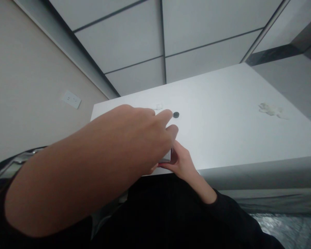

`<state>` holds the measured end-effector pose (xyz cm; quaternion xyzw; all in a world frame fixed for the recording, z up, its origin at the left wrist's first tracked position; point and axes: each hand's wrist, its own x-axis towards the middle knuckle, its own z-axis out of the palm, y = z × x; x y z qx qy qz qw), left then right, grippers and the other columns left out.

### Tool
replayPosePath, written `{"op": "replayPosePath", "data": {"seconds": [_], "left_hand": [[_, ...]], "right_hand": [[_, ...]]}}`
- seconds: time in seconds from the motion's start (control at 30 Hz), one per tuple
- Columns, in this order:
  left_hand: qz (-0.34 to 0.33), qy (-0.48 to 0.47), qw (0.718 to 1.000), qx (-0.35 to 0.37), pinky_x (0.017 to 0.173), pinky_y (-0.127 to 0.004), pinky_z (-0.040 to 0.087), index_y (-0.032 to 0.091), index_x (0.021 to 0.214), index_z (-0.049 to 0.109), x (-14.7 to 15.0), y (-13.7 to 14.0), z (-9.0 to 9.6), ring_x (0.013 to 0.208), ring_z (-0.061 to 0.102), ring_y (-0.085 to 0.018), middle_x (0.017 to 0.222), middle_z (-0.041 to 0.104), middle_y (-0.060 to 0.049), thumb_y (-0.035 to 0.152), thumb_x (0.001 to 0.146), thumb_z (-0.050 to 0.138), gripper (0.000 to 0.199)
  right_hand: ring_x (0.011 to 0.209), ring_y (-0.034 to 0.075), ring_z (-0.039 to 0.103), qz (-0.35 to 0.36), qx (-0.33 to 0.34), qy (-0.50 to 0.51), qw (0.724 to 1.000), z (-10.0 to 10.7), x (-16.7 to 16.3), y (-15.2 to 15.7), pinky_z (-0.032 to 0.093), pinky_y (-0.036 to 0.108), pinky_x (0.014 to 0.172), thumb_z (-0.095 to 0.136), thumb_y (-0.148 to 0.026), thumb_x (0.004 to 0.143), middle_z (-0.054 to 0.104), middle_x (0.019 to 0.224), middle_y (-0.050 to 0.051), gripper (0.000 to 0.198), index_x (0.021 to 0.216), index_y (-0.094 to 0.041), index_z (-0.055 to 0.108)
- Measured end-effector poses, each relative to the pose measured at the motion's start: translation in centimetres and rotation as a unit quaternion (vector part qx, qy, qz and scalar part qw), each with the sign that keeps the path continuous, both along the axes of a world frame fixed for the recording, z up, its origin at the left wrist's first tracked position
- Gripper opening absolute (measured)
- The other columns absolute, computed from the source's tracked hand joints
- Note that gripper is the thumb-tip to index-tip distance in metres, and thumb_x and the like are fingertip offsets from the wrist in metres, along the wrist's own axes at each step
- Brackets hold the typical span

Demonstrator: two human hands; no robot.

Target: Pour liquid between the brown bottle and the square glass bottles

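In the head view, my right hand (180,159) grips a small white box-like object (166,158) close to the table's near edge. Only a corner of that object shows, with a dark or reddish line along its side. My left hand (150,133) reaches across above it with bent fingers and covers most of it. Whatever the left fingertips pinch or touch is hidden behind the hand. Just beyond the left fingers lies a small dark round disc (176,114). A small whitish item (158,106) rests behind the knuckles, too faint to name.
Both hands are over a white table (217,124). A crumpled, pale, plastic-like scrap (271,110) lies on its right part. Panelled sliding doors (134,38) stand behind the table, and a wall with a socket plate (72,99) is at the left.
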<state>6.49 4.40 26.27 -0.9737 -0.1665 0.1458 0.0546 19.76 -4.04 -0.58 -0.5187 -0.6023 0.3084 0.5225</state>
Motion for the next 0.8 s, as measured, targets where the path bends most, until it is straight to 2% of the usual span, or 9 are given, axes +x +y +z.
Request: {"op": "replayPosePath", "data": {"seconds": [0.27,0.43,0.63,0.8], "left_hand": [[-0.006,0.027,0.999,0.020,0.074,-0.040,0.055,0.026,0.097,0.076,1.1,-0.3,0.2,0.075,0.069,-0.025,0.090,0.072,-0.008,0.034,0.097,0.067,0.012],[-0.014,0.039,0.998,0.036,0.071,-0.040,0.054,0.026,0.096,0.075,1.3,-0.3,0.1,0.073,0.067,-0.025,0.090,0.071,-0.007,0.030,0.098,0.063,0.013],[-0.037,0.021,0.998,0.057,0.056,-0.036,0.039,0.022,0.085,0.066,1.4,-0.9,0.6,0.060,0.054,-0.020,0.082,0.063,-0.005,0.015,0.089,0.068,0.009],[-0.032,0.015,0.998,0.059,0.055,-0.037,0.034,0.024,0.087,0.067,1.4,-0.9,0.6,0.060,0.052,-0.020,0.081,0.060,-0.003,0.008,0.091,0.058,0.018]], "right_hand": [[0.105,0.034,0.074,-0.003,0.018,-0.009,1.000,0.0,0.1,0.1,0.064,0.051,0.090,0.095,-0.053,0.077,0.077,0.125,0.012,0.104,0.165,-0.027,0.047],[0.101,0.033,0.074,-0.003,0.001,-0.009,1.000,-0.1,0.1,0.0,0.065,0.050,0.087,0.095,-0.053,0.077,0.077,0.120,0.010,0.103,0.165,-0.028,0.047],[0.105,0.034,0.073,0.000,0.000,-0.017,1.000,-0.3,0.1,-0.1,0.064,0.053,0.091,0.094,-0.053,0.079,0.076,0.126,0.011,0.106,0.168,-0.030,0.042],[0.103,0.034,0.073,0.002,-0.006,-0.021,1.000,-0.3,0.0,0.0,0.065,0.054,0.091,0.094,-0.053,0.079,0.076,0.126,0.011,0.108,0.170,-0.031,0.039]]}}
